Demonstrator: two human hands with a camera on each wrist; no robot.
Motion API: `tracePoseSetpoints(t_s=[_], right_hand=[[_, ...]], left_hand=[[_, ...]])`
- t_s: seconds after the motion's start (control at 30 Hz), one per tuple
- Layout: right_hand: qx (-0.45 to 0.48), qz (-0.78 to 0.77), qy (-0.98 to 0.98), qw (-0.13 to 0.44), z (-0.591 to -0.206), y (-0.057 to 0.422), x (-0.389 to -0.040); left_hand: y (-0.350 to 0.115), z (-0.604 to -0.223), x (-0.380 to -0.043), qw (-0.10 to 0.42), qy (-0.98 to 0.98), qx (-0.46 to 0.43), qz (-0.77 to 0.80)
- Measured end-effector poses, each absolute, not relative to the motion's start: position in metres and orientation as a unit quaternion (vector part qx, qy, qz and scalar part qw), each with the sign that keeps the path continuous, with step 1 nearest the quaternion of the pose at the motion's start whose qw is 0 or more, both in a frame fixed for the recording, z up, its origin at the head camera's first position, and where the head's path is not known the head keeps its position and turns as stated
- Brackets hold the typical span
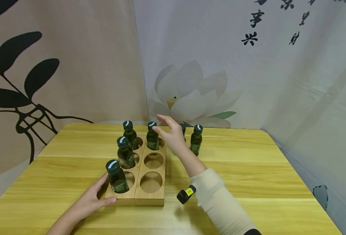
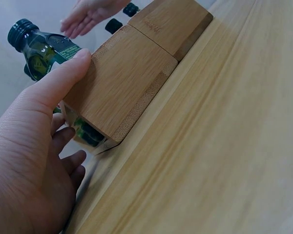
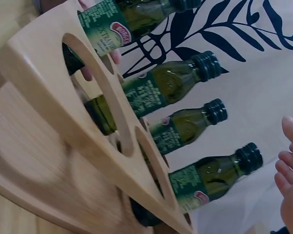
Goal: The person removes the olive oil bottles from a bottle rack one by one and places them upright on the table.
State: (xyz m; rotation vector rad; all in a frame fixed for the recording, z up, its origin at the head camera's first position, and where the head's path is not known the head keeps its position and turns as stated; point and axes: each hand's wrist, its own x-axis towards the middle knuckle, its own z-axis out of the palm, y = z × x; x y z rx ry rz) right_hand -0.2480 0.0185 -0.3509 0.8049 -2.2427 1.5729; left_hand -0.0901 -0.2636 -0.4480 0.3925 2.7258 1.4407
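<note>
A wooden bottle rack (image 1: 149,201) with two columns of round holes stands on the table. Three small olive oil bottles with dark green caps fill its left column: near (image 1: 118,181), middle (image 1: 126,156) and far (image 1: 130,137). Another olive oil bottle (image 1: 153,138) stands in the far hole of the right column. My left hand (image 1: 86,199) holds the rack's near left corner, its thumb (image 2: 71,75) on the end face and its fingers by the left side. Beside the right column's bottle, my right hand (image 1: 174,135) is raised with fingers extended, apart from the bottle (image 3: 207,178) in the right wrist view.
To the right of the rack, an olive oil bottle (image 1: 196,140) stands on the wooden table (image 1: 234,176). Another bottle (image 1: 183,129) is partly hidden behind my right hand. A printed cloth (image 1: 196,49) hangs behind the table's far edge.
</note>
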Motion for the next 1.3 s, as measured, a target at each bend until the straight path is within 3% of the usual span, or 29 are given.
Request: tracePoseSetpoints(t_s=[0.53, 1.3], right_hand=[[0.225, 0.564, -0.79, 0.085, -0.373, -0.003, -0.259], [0.191, 0.577, -0.785, 0.119, -0.376, -0.021, -0.262]], left_hand=[[-0.264, -0.446, -0.09, 0.024, 0.878, 0.116, 0.464], [-0.265, -0.445, -0.091, 0.031, 0.877, 0.12, 0.465]])
